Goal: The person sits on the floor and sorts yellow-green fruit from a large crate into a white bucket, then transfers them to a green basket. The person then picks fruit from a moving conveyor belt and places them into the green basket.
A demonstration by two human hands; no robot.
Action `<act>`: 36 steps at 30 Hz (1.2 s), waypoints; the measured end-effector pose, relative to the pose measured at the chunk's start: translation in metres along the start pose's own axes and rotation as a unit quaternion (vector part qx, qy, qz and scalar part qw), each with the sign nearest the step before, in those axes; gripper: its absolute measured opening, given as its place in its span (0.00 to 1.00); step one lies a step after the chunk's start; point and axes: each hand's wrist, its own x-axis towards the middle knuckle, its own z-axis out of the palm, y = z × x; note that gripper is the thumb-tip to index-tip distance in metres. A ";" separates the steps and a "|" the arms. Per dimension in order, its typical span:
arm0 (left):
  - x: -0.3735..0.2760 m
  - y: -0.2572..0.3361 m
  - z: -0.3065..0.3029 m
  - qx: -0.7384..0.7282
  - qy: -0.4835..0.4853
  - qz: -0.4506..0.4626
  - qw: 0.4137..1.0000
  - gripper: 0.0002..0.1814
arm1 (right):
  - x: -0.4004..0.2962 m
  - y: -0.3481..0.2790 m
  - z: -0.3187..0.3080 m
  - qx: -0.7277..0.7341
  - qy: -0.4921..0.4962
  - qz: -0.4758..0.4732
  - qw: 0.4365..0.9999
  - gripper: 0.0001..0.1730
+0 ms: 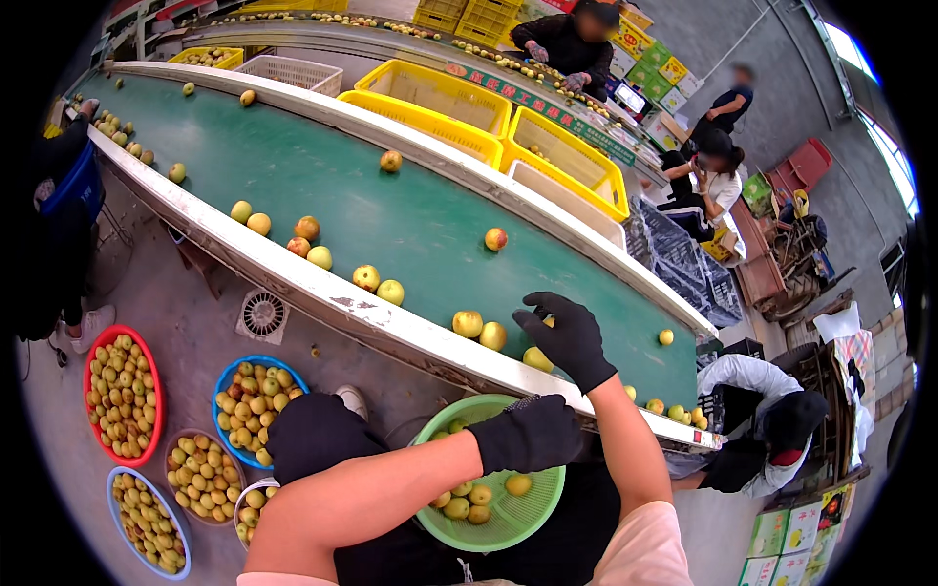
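Both hands wear black knitted gloves. My right hand (568, 337) is over the near side of the green conveyor belt (425, 234), fingers spread and curved above a round yellow-green fruit (538, 359); a bit of another fruit shows by its fingertips. My left hand (531, 432) lies curled over the upper part of a light green plastic basket (553, 513) on my lap; whether it holds anything is hidden. Several fruits (458, 507) lie in the basket. More yellow-green and reddish fruits (366, 277) line the belt's near rail, with a few farther across.
The belt's white rail (322, 300) runs between me and the belt. Left on the floor stand a red basin (163, 410), a blue basin (218, 399) and others, all with fruit. Yellow crates (432, 91) stand beyond the belt. A person (769, 417) bends at its right end; others work farther off.
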 end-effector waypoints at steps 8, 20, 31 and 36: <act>0.006 0.002 0.004 -0.043 -0.033 -0.019 0.998 0.03 | 0.011 0.012 0.010 0.229 -0.226 0.074 0.944 0.26; -0.001 0.032 -0.016 -0.006 0.168 0.173 0.970 0.04 | -0.123 0.055 0.001 0.437 -0.243 0.036 0.865 0.24; 0.002 0.016 -0.014 -0.049 0.181 0.153 0.970 0.05 | -0.134 -0.033 0.033 0.313 -0.195 -0.062 0.927 0.14; -0.011 0.025 -0.044 0.026 0.161 0.211 0.964 0.05 | -0.104 -0.043 0.015 0.311 -0.174 -0.077 0.931 0.10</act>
